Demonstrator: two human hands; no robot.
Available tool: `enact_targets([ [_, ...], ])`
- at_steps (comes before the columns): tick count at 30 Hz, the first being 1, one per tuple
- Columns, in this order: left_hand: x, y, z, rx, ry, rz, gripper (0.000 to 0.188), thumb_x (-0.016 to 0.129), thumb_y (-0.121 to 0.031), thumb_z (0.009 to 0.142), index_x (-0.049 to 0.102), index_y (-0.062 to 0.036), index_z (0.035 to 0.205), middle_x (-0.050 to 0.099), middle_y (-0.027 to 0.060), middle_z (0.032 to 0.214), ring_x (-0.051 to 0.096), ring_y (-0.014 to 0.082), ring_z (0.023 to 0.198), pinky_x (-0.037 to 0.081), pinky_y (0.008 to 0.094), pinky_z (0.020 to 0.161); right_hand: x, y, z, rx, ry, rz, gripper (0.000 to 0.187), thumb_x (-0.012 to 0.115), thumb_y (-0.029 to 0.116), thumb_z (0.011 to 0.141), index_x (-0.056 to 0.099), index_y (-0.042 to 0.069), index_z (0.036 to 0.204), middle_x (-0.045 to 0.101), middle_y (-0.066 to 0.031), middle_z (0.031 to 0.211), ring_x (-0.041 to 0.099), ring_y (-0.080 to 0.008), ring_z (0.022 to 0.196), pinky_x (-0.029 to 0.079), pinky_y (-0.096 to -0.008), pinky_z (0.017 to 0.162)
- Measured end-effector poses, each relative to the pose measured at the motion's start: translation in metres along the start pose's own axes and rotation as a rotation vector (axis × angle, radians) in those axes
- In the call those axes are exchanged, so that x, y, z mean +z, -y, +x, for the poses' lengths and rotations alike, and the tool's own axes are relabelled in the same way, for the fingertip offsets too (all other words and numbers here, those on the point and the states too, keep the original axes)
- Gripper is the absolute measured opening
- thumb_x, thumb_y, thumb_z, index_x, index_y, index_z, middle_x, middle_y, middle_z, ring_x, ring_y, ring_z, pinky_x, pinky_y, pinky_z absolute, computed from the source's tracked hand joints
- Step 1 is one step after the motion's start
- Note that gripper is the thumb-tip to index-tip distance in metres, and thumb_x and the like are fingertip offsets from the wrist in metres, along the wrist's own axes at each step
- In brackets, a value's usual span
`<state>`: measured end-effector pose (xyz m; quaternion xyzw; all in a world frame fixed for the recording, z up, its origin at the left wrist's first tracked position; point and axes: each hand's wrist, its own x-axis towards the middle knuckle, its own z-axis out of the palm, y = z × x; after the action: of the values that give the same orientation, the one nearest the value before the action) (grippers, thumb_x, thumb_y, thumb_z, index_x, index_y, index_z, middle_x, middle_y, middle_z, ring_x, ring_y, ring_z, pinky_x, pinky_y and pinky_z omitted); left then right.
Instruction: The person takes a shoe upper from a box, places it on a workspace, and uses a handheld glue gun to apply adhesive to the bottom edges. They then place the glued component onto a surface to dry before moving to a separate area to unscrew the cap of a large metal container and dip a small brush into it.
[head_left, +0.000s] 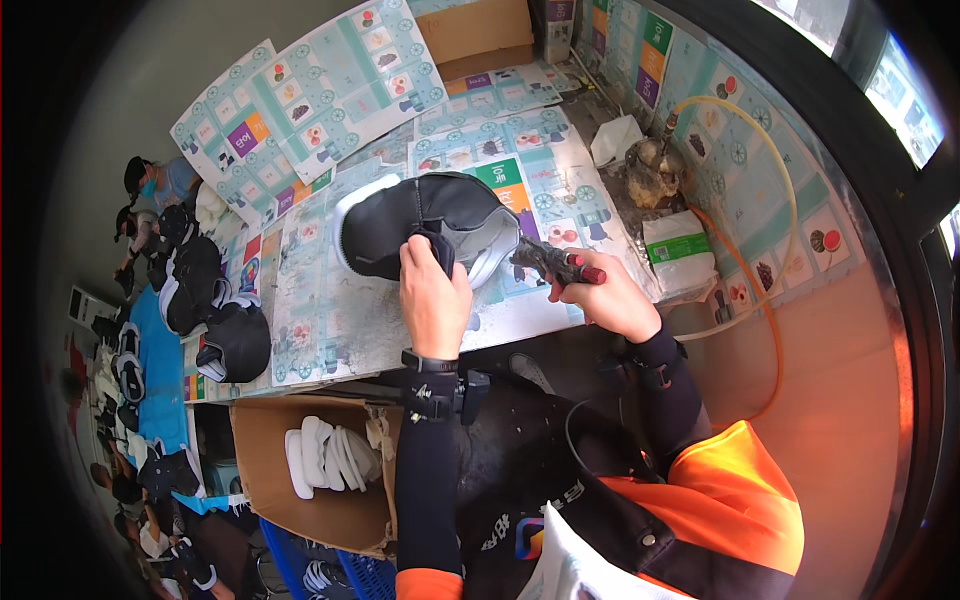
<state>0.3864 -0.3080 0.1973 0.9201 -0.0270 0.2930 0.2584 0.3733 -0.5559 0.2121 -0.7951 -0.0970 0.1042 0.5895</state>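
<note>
My left hand (435, 305) is closed on a black shoe (385, 232) with a white sole edge and a grey lining. The shoe is tilted above the worktable, its opening toward the right. In my right hand (620, 305) is a dark, residue-crusted spray gun (543, 260) with red knobs at its back end. Its front points left at the shoe, close to the lining. The right fingers wrap round the gun's body, and its lower part is hidden by the hand.
Printed sheets cover the worktable (330, 340). Black shoes (240, 340) line its left side. Below stands a cardboard box (265, 475) of white insoles (335, 455) beside a blue crate (370, 575). At right are a crusted pot (655, 170), a white-green packet (680, 250) and an orange hose (778, 350). People work far left.
</note>
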Motion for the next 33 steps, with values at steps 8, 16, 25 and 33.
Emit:
enact_targets([
  [8, -0.017, -0.002, -0.015, 0.044, 0.175, -0.074, 0.037, 0.067, -0.002, 0.085, 0.047, 0.0007, 0.117, 0.055, 0.0267, 0.113, 0.059, 0.0518, 0.104, 0.05, 0.0542, 0.087, 0.005, -0.02, -0.001, -0.071, -0.159, -0.139, 0.02, 0.062, 0.011, 0.078, 0.062, -0.003, 0.093, 0.063, -0.0282, 0.079, 0.059, -0.0498, 0.079, 0.048, -0.049, 0.071],
  [16, -0.018, 0.007, -0.012, 0.071, 0.211, -0.131, 0.028, 0.068, -0.007, 0.09, 0.052, 0.0008, 0.112, 0.06, 0.0235, 0.104, 0.061, 0.0476, 0.097, 0.05, 0.0486, 0.084, 0.012, -0.022, -0.002, -0.095, -0.091, -0.168, 0.02, 0.061, 0.012, 0.082, 0.065, -0.003, 0.094, 0.065, -0.0298, 0.084, 0.06, -0.0524, 0.085, 0.049, -0.0524, 0.075],
  [25, -0.022, 0.015, -0.006, 0.111, 0.222, -0.171, 0.026, 0.069, -0.005, 0.089, 0.051, 0.001, 0.107, 0.059, 0.0223, 0.097, 0.06, 0.0456, 0.089, 0.05, 0.0469, 0.08, 0.018, -0.014, -0.009, -0.065, 0.02, -0.064, 0.023, 0.063, 0.015, 0.08, 0.067, -0.003, 0.094, 0.066, -0.0275, 0.087, 0.063, -0.0488, 0.088, 0.05, -0.0495, 0.077],
  [33, -0.02, 0.01, -0.005, 0.104, 0.264, -0.175, 0.027, 0.069, -0.007, 0.09, 0.051, 0.0007, 0.108, 0.059, 0.0223, 0.098, 0.061, 0.0449, 0.09, 0.05, 0.0464, 0.079, 0.021, -0.018, -0.008, -0.095, 0.065, -0.027, 0.02, 0.063, 0.013, 0.079, 0.067, -0.003, 0.092, 0.066, -0.0273, 0.085, 0.063, -0.0493, 0.086, 0.05, -0.0503, 0.075],
])
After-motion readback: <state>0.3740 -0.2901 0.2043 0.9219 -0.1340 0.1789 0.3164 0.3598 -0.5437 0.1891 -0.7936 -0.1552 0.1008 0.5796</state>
